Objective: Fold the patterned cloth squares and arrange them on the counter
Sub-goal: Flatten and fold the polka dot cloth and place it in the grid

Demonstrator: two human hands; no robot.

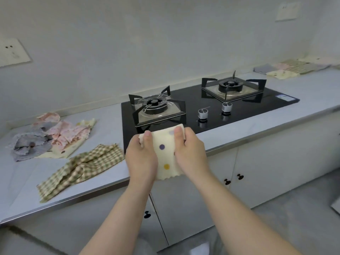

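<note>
blurry, edge-cropped far cloths

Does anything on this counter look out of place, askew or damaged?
Nothing looks spilled or damaged. The green-and-cream checked cloth lies rumpled and askew near the grey counter's front edge. The heap of pink, grey and cream cloths behind it is crumpled too, unlike the flat folded cloths at far right.

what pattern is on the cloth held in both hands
Cream cloth with purple and yellow polka dots, seen in the head view.
</note>
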